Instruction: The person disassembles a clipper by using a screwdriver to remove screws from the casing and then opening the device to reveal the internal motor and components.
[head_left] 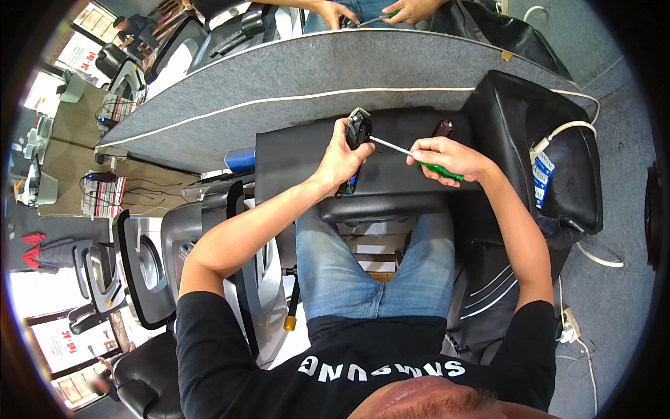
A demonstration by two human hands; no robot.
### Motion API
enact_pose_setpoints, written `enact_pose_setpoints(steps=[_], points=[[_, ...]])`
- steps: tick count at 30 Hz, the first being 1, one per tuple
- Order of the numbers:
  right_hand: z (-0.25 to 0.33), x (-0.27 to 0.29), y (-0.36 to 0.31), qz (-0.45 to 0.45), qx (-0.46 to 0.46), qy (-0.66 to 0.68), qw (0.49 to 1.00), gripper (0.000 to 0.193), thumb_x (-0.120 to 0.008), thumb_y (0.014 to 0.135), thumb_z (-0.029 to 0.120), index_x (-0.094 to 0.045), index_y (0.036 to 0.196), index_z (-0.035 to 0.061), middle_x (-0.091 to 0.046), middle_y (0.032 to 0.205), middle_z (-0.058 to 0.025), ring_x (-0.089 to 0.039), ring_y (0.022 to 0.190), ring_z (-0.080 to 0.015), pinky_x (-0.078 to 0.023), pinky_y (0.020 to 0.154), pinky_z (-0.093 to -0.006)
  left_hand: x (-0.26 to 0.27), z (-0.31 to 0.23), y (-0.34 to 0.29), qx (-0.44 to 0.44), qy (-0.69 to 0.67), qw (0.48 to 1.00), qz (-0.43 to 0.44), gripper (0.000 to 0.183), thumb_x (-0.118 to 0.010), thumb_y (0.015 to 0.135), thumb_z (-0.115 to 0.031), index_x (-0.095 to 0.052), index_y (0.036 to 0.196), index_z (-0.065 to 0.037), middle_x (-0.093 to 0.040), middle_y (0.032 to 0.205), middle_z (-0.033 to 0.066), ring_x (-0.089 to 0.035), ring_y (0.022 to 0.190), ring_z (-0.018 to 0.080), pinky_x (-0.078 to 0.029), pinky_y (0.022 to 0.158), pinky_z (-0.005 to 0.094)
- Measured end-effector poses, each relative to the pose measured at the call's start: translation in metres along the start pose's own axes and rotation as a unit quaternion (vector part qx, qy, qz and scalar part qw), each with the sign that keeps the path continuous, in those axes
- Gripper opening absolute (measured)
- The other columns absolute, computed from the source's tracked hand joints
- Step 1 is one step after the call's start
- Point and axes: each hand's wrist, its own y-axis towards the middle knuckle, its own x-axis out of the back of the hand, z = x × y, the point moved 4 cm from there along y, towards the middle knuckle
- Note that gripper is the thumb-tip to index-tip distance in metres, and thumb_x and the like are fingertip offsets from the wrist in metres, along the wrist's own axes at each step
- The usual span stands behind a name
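Note:
My left hand (336, 165) is closed around a black hair clipper (359, 131), its metal blade end pointing away from me. The clipper's lower part seems uncovered, with small coloured parts showing below my fingers. A screwdriver (441, 170) with a green handle is gripped in my right hand (457, 158). Its steel shaft runs left, and the tip meets or nearly meets the clipper's side; I cannot tell whether it touches a screw. Beyond my right hand, a dark brown, glossy piece (444, 128) lies on the black padded bench (289, 157).
To the right stands a black padded seat (516, 105) holding blue-and-white packets (541, 178) and a white cable end (541, 146). A blue box (241, 161) sits at the bench's left edge. Barber chairs (146, 272) stand at left. A mirror at the top reflects my hands.

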Motion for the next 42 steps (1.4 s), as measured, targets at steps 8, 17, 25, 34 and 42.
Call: enact_pose_setpoints(steps=[8,17,25,34,42], points=[[-0.001,0.001,0.001,-0.006,0.003,0.008,1.0,0.039,-0.057,0.114,0.044,-0.064,0.123,0.0072,-0.052,0.072,0.001,-0.043,0.045,-0.0044,-0.035,0.038,-0.0233,0.001,0.003,0.001,-0.005,-0.006,1.0,-0.002,0.056,-0.078,0.098,-0.014,-0.045,0.142,-0.013,-0.06,0.096,0.0013,-0.058,0.084,0.0107,-0.052,0.073,0.0299],[-0.001,0.001,0.0,-0.008,0.002,0.004,1.0,0.04,-0.056,0.114,0.046,-0.064,0.122,0.0071,-0.052,0.071,0.0015,-0.043,0.045,-0.0042,-0.035,0.038,-0.0232,-0.001,0.0,-0.001,-0.009,0.007,1.0,0.004,0.059,-0.078,0.098,-0.015,-0.043,0.146,-0.013,-0.061,0.097,0.0018,-0.058,0.083,0.0103,-0.051,0.073,0.0301],[0.0,-0.001,-0.001,0.02,0.005,0.092,0.996,0.041,-0.05,0.117,0.042,-0.062,0.123,0.0032,-0.05,0.07,0.0011,-0.041,0.042,-0.0038,-0.034,0.034,-0.0221,0.003,0.0,0.001,-0.15,0.107,0.983,-0.015,0.065,-0.077,0.097,-0.016,-0.039,0.149,-0.008,-0.06,0.111,0.0083,-0.056,0.098,0.0163,-0.051,0.088,0.0345],[-0.015,-0.004,0.003,0.102,-0.012,0.305,0.947,0.039,-0.042,0.12,0.034,-0.058,0.123,-0.0017,-0.044,0.065,0.0007,-0.039,0.037,-0.0049,-0.032,0.029,-0.0216,0.003,0.002,0.0,-0.198,0.132,0.971,0.018,0.068,-0.075,0.099,-0.018,-0.035,0.152,-0.009,-0.061,0.116,0.0105,-0.058,0.104,0.0176,-0.052,0.093,0.0373],[-0.017,-0.013,0.001,0.113,-0.007,0.353,0.929,0.039,-0.041,0.121,0.035,-0.057,0.123,-0.0007,-0.044,0.063,0.0017,-0.041,0.034,-0.0059,-0.034,0.026,-0.0222,0.0,0.002,0.0,-0.156,0.046,0.986,0.045,0.063,-0.072,0.099,-0.009,-0.036,0.151,-0.01,-0.056,0.116,0.0091,-0.056,0.098,0.0147,-0.052,0.087,0.0327]])
